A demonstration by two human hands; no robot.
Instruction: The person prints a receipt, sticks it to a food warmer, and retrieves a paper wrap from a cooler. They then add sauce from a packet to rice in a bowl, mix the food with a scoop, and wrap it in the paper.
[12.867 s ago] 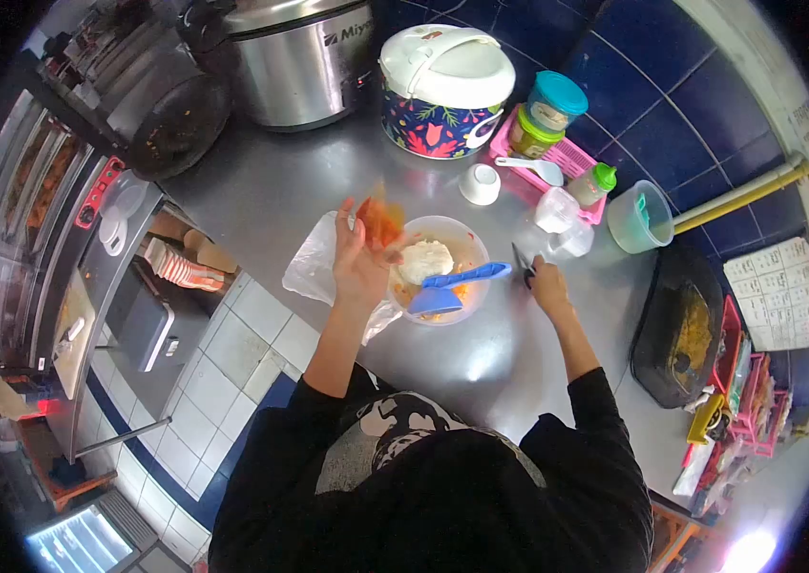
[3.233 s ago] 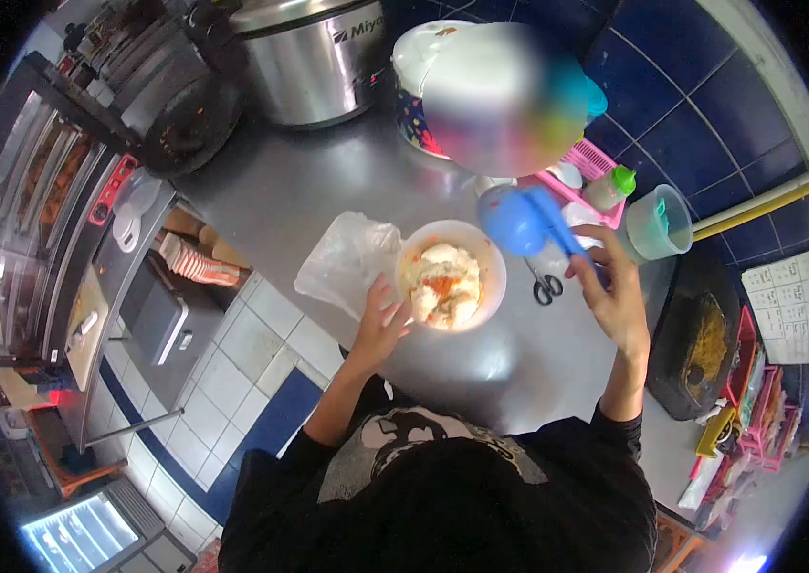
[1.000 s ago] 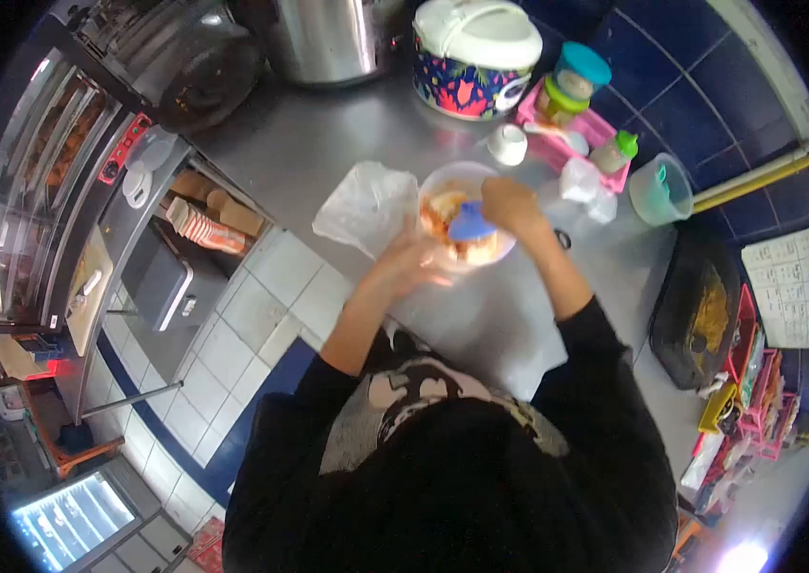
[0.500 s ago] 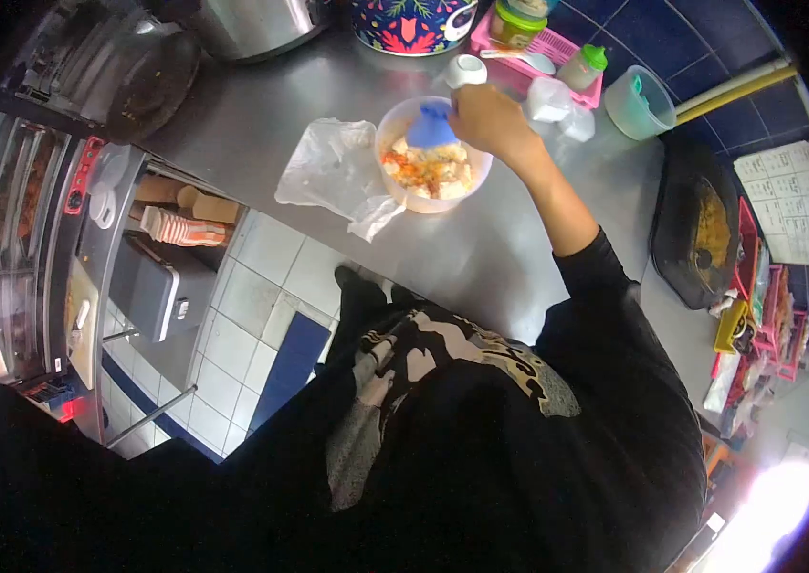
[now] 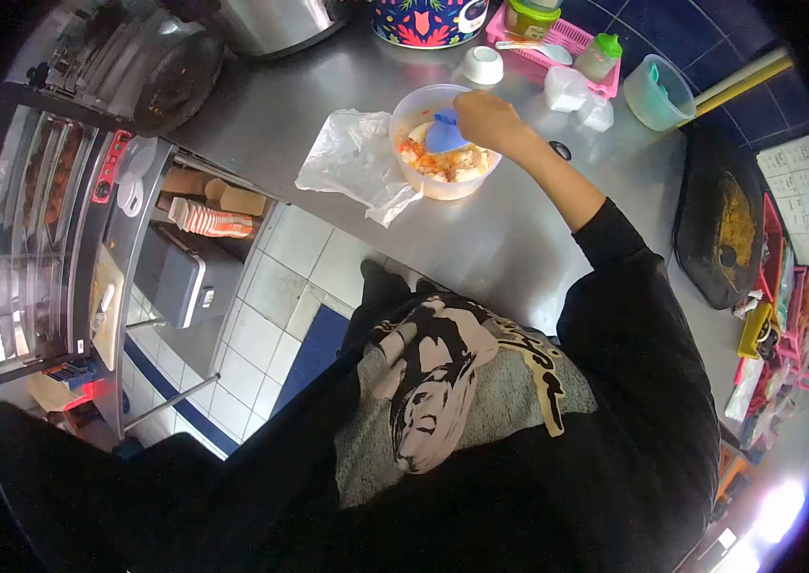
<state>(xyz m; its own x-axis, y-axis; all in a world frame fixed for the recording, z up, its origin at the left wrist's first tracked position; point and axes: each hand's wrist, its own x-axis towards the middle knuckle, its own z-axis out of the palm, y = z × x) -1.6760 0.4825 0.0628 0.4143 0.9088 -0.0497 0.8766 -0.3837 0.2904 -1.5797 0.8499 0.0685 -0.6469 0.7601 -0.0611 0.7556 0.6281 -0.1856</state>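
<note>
Clasping a smooth blue scoop (image 5: pixel 443 137), the right hand's grip (image 5: pixel 483 121) partly overhangs a round plastic bowl (image 5: pixel 405 113).

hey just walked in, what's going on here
Someone at a metal counter has their right hand closed around a blue scoop, its head inside a bowl. In the bowl is pale, lumpy food with orange-red bits. A crumpled plastic bag lies beside the bowl, and a white cup is just beyond it. The left hand is out of view.
</note>
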